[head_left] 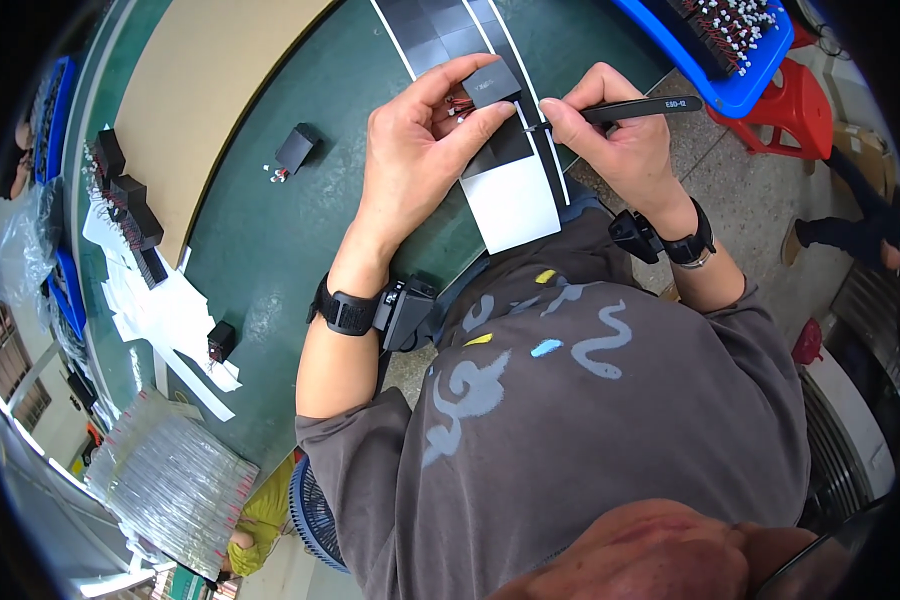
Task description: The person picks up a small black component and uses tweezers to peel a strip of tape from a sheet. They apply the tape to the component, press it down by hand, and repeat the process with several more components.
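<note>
My left hand grips a small black box-shaped part between thumb and fingers; red and dark wires with white connectors hang from it into my palm. My right hand is closed around black tweezers, whose tips point left toward that part without visibly touching it. Under both hands lies a sheet of black square stickers with white edges, its near end a bare white patch. Another black wired part rests on the green table left of my left hand.
A blue bin of wired parts stands at the far right by a red stool. On the left are several black parts, white paper strips and a tan board. A blue fan and other people are nearby.
</note>
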The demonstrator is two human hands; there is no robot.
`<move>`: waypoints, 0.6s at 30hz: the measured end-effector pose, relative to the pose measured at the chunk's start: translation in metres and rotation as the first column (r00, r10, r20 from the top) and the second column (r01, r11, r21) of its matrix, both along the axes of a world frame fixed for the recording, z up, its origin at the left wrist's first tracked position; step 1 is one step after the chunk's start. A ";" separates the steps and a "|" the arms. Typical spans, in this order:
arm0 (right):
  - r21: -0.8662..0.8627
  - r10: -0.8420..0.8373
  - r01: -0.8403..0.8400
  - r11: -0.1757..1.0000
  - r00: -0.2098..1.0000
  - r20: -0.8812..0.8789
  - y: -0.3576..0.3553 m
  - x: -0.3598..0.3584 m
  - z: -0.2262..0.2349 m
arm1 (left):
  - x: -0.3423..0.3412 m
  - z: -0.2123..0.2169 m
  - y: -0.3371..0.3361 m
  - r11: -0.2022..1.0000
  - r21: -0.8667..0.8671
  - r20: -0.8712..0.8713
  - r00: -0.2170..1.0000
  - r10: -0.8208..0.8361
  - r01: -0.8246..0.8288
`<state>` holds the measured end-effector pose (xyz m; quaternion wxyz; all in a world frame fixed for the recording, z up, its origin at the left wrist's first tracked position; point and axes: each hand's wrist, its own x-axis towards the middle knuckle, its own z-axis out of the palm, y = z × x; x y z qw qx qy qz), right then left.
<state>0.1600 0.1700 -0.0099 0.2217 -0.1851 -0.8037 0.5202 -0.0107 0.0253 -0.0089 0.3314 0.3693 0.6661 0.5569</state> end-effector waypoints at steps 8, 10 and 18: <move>0.161 0.166 -0.117 0.980 0.927 -0.337 -0.005 0.001 -0.001 | -0.002 -0.001 0.001 1.000 0.000 -0.028 1.000 -0.003 0.003; 0.106 0.234 -0.208 0.972 0.846 -0.479 -0.011 -0.001 0.012 | -0.001 0.000 0.001 1.000 -0.026 -0.029 0.999 -0.015 0.015; -0.464 -0.222 0.057 0.884 0.925 -0.309 0.018 -0.028 0.000 | 0.002 0.002 0.004 0.999 0.035 0.051 0.999 -0.020 0.018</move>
